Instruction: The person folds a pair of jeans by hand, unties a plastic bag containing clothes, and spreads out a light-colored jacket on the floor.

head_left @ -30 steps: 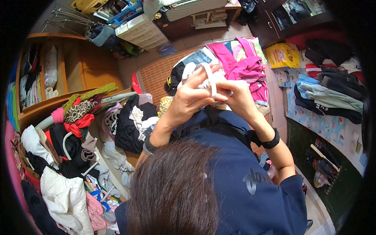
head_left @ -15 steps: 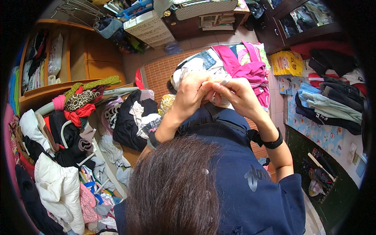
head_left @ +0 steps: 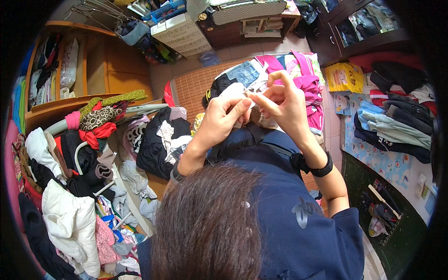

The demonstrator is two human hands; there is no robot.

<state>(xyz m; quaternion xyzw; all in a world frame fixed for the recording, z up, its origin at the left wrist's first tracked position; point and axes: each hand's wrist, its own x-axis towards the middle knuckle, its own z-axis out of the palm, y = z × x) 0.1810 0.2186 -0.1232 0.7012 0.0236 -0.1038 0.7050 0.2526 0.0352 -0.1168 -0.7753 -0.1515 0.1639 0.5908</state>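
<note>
My left hand [head_left: 219, 119] and my right hand [head_left: 285, 105] meet in front of my body, above folded clothes. The left fingers are closed on a piece of white cloth [head_left: 232, 90], which is partly hidden behind them. My right thumb and forefinger pinch a small bit at its edge, too small to make out, while the other right fingers are raised and bent. Just beyond the hands are blue denim shorts [head_left: 246, 72] and a bright pink garment [head_left: 305, 86]. A dark garment [head_left: 221, 85] lies by the white cloth.
A brown woven mat [head_left: 196, 79] lies under the clothes. Heaped clothes with a white padded jacket [head_left: 67, 219] fill the left side, near a wooden cabinet [head_left: 123, 74]. At the right are a yellow bag [head_left: 344, 78] and stacked folded clothes [head_left: 396, 123].
The right hand's upper fingers have lifted and spread, and its fingertips have shifted slightly left. My left hand has turned a little and sits slightly lower. The camera view has shifted a little.
</note>
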